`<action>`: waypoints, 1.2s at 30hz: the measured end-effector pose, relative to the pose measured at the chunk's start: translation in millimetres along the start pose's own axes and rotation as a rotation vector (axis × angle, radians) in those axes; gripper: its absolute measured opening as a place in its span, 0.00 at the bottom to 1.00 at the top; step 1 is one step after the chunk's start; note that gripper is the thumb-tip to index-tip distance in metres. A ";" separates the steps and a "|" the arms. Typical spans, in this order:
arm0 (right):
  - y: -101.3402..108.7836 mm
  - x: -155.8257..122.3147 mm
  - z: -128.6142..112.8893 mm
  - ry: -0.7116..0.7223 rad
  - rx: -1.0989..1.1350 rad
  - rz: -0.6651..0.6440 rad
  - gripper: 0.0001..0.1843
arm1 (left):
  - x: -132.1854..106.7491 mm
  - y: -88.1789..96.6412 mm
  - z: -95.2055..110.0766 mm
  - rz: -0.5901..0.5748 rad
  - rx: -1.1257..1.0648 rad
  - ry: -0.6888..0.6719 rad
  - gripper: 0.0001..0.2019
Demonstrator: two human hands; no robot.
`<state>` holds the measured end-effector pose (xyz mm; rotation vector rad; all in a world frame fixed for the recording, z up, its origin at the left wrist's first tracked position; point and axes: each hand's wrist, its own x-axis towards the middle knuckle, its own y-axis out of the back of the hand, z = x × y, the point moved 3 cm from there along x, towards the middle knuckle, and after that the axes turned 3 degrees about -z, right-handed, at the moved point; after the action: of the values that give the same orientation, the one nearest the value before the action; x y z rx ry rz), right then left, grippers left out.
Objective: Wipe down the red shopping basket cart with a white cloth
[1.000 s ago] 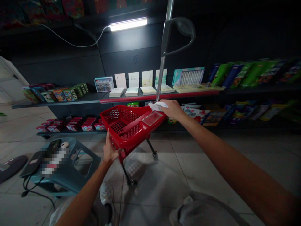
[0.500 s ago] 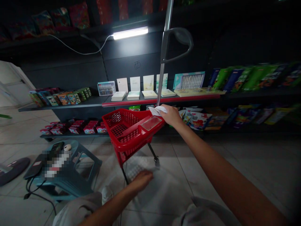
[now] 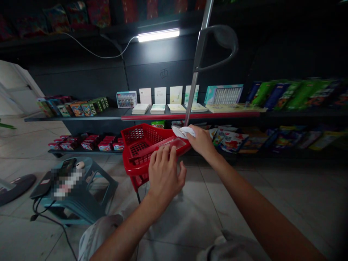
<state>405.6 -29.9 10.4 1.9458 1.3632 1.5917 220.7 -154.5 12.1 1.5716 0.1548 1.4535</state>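
Observation:
A red wheeled shopping basket (image 3: 138,148) stands on the tiled floor in front of me, with a metal pull pole and grey handle (image 3: 216,47) rising from its near end. My right hand (image 3: 202,139) is closed on a white cloth (image 3: 182,131), pressing it on the basket's rim at the foot of the pole. My left hand (image 3: 164,174) is raised before the basket's near side, fingers stretched out, fingertips at the rim. It holds nothing.
A teal plastic stool (image 3: 81,192) with a phone and small items stands at the left, a cable trailing from it. Dark shelves (image 3: 190,114) with books, notepads and boxed goods run behind the basket. A lit tube lamp (image 3: 158,35) hangs above. My knees show at the bottom.
My left hand let go of the basket's lower front, dropped toward the floor, then rose to the basket's near rim. My right hand stayed on the cloth.

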 end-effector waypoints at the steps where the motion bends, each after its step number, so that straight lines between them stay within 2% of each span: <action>1: 1.5 -4.6 -3.8 0.016 -0.007 0.000 0.17 | 1.9 -0.4 -4.0 0.004 0.027 0.013 0.22; 8: 15.4 -37.1 -24.1 0.113 0.027 0.014 0.15 | -0.4 9.5 -20.8 0.090 0.108 0.011 0.11; 11: 22.5 -47.6 -26.4 0.118 0.075 0.024 0.14 | -2.9 12.5 -25.0 0.134 0.094 -0.012 0.08; 14: 34.1 -50.1 -19.7 0.055 0.245 0.080 0.13 | -3.7 12.8 -28.0 0.158 0.072 -0.037 0.06; 16: 50.2 -42.5 -6.2 -0.050 0.416 0.288 0.13 | -3.4 13.0 -30.0 0.172 0.070 -0.038 0.04; 18: 71.6 -27.1 12.0 -0.136 0.597 0.622 0.15 | -3.2 14.0 -32.4 0.200 0.078 -0.036 0.06; 19: 81.9 -16.4 20.3 -0.147 0.675 0.778 0.16 | -3.4 14.7 -33.8 0.218 0.082 -0.035 0.07; 20: 90.6 -3.0 26.8 -0.130 0.748 0.873 0.18 | -3.7 15.4 -35.4 0.234 0.083 -0.035 0.07; 22: 102.3 28.8 32.6 -0.082 0.821 0.884 0.21 | -4.3 16.7 -38.9 0.260 0.077 -0.040 0.07; 25: 104.6 71.9 25.8 -0.081 0.898 0.704 0.22 | -4.6 17.6 -44.4 0.280 0.062 -0.071 0.07; 27: 100.5 88.1 15.4 -0.093 0.869 0.589 0.21 | -4.2 17.0 -48.4 0.287 0.045 -0.111 0.07; 30: 96.2 88.3 4.8 -0.108 0.724 0.600 0.22 | -3.3 14.8 -57.5 0.283 0.013 -0.167 0.08; 33: 88.4 70.7 4.4 -0.096 0.650 0.624 0.28 | -2.0 13.0 -72.6 0.263 -0.022 -0.177 0.09; 36: 70.9 47.0 6.3 -0.031 0.580 0.525 0.30 | 0.2 12.0 -92.2 0.208 -0.062 -0.146 0.10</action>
<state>442.7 -27.2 87.1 2.8514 1.5035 1.4463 138.8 -111.1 5.3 1.6743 -0.1420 1.4799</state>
